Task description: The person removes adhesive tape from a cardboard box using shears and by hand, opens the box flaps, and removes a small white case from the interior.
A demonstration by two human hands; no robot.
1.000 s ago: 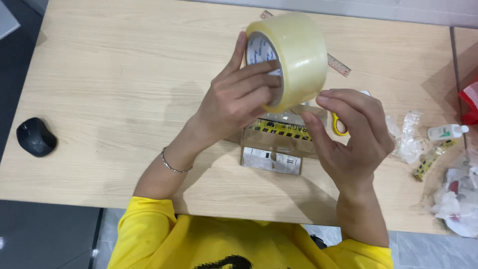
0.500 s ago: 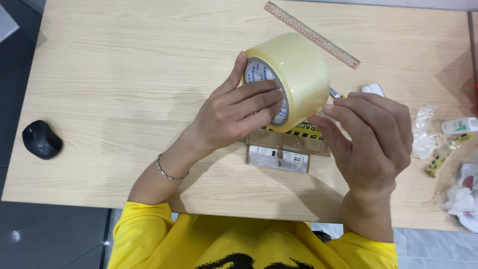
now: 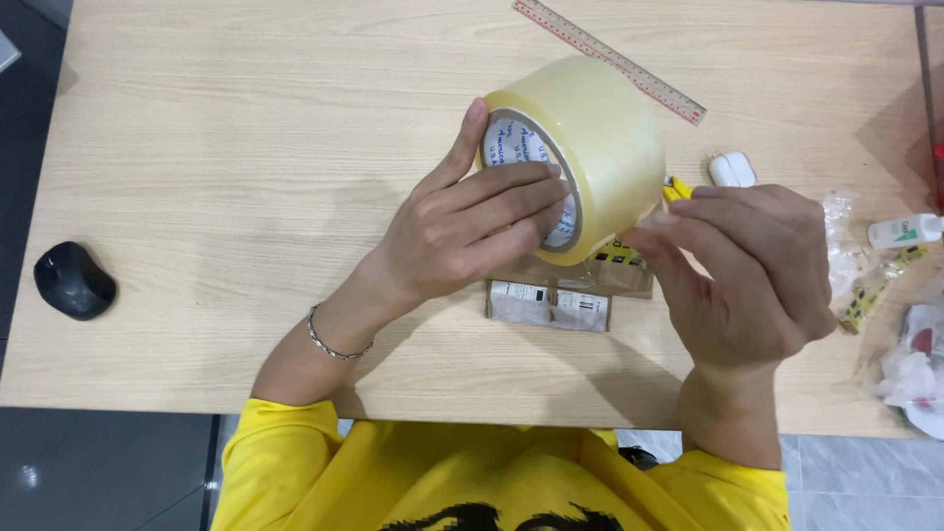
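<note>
While the left hand (image 3: 462, 231) grips the tape roll (image 3: 580, 152), the right hand (image 3: 747, 275) seemingly picks its edge.

Your left hand (image 3: 462, 231) and right hand (image 3: 747, 275) hold the tape roll (image 3: 580, 152) above the table (image 3: 226, 128). Box (image 3: 565, 295) lies under it. Ruler (image 3: 610, 59) behind; mouse (image 3: 74, 280) far left; bottle (image 3: 903, 231) far right.

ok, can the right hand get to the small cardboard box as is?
Probably yes: the right hand sits just right of the small cardboard box, nothing between them, though its fingers are busy at the tape roll.
</note>
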